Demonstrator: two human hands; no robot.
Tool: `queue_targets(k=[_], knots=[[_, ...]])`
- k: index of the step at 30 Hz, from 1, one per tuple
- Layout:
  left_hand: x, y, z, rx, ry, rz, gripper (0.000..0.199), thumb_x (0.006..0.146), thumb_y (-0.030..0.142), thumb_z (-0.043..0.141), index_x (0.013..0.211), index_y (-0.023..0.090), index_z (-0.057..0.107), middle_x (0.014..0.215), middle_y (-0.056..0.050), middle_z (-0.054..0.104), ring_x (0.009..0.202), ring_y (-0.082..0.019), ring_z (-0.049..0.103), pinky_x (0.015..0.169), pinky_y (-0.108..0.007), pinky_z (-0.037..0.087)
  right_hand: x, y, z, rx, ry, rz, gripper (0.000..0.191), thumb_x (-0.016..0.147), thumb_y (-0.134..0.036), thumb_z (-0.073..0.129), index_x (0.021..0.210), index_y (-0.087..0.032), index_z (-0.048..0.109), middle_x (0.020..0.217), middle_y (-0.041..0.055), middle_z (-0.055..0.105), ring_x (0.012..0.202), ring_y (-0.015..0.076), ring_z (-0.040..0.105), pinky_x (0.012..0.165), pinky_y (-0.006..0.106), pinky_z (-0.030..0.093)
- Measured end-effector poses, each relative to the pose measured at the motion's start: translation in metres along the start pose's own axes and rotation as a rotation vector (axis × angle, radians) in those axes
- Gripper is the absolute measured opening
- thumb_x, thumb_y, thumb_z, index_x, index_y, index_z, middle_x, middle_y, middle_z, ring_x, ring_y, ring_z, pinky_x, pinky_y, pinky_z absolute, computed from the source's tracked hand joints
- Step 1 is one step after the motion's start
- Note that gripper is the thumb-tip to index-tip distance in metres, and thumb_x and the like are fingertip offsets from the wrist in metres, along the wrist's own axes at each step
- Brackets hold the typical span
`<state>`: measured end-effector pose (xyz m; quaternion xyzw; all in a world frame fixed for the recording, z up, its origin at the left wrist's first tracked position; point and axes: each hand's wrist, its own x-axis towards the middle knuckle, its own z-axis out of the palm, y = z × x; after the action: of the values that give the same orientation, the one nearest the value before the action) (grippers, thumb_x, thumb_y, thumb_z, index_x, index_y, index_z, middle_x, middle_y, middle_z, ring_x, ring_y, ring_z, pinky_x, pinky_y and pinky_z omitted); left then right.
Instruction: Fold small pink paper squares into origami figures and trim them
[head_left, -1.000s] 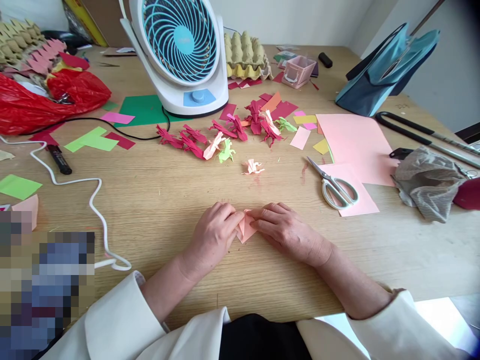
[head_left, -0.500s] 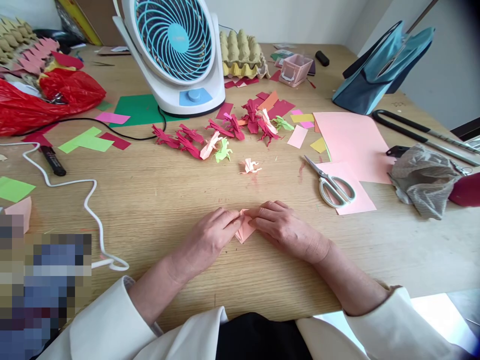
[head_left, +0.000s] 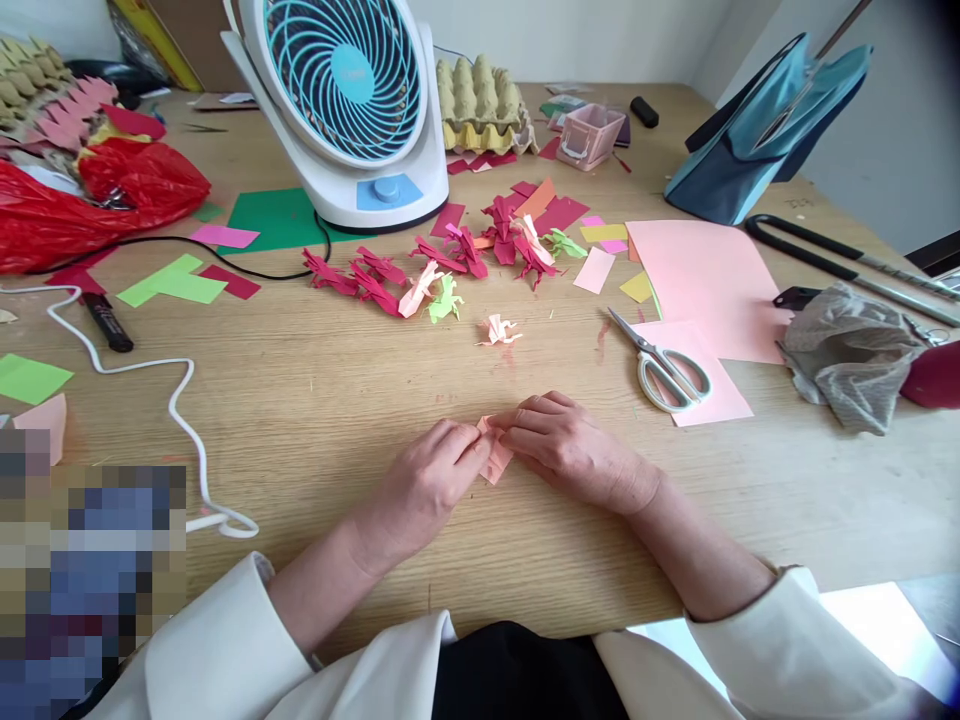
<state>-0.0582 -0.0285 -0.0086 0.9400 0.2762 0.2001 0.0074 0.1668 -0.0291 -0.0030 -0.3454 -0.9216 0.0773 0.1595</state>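
A small folded piece of pink paper [head_left: 495, 464] lies on the table between my hands, creased and partly covered by fingers. My left hand [head_left: 429, 478] pinches its left edge with thumb and forefinger. From the other side, the fingers of my right hand [head_left: 570, 452] press together on its upper right part. Beyond my hands sits a small pale pink origami figure [head_left: 498, 330]. Farther back is a cluster of crimson origami figures [head_left: 379, 285], with a light green one [head_left: 447, 298] and a pink one [head_left: 418, 289] among them.
White-handled scissors [head_left: 667, 370] rest on pink sheets [head_left: 705, 290] at the right. A white and blue fan [head_left: 352, 110] stands at the back. A white cord [head_left: 177, 400] winds along the left. At the back right is a blue bag [head_left: 765, 140]; a red plastic bag [head_left: 112, 195] lies left.
The pink paper has turned and tilted slightly between my fingers. My right hand has shifted a little over its upper part, and my left fingers have closed in on its left edge.
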Motion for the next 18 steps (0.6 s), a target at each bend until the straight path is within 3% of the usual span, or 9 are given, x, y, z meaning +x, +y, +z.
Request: queue_targets(k=[2, 6, 18], knots=[[0.001, 0.009, 0.003, 0.019, -0.037, -0.038, 0.021, 0.093, 0.008, 0.049, 0.109, 0.007, 0.062, 0.100, -0.010, 0.064, 0.094, -0.020, 0.062, 0.088, -0.036, 0.056, 0.001, 0.002, 0.000, 0.008, 0.024, 0.005, 0.022, 0.100, -0.023, 0.046, 0.109, -0.014, 0.064, 0.108, 0.0119, 0.069, 0.097, 0.0206, 0.060, 0.083, 0.035, 0.046], [0.003, 0.019, 0.005, 0.031, -0.039, -0.097, 0.024, 0.093, 0.008, 0.048, 0.113, 0.008, 0.061, 0.101, -0.010, 0.063, 0.094, -0.019, 0.062, 0.089, -0.035, 0.057, 0.001, 0.001, 0.000, 0.016, 0.057, 0.031, 0.021, 0.100, -0.021, 0.046, 0.105, -0.013, 0.065, 0.103, 0.0118, 0.069, 0.096, 0.0206, 0.060, 0.082, 0.035, 0.047], [-0.001, 0.008, 0.001, -0.027, 0.036, -0.015, 0.027, 0.095, 0.008, 0.048, 0.118, 0.006, 0.062, 0.109, -0.013, 0.067, 0.101, -0.020, 0.062, 0.094, -0.035, 0.056, -0.007, -0.008, 0.001, 0.108, 0.053, 0.012, 0.023, 0.099, -0.016, 0.045, 0.114, -0.014, 0.062, 0.118, 0.0132, 0.065, 0.104, 0.0214, 0.060, 0.090, 0.038, 0.051]])
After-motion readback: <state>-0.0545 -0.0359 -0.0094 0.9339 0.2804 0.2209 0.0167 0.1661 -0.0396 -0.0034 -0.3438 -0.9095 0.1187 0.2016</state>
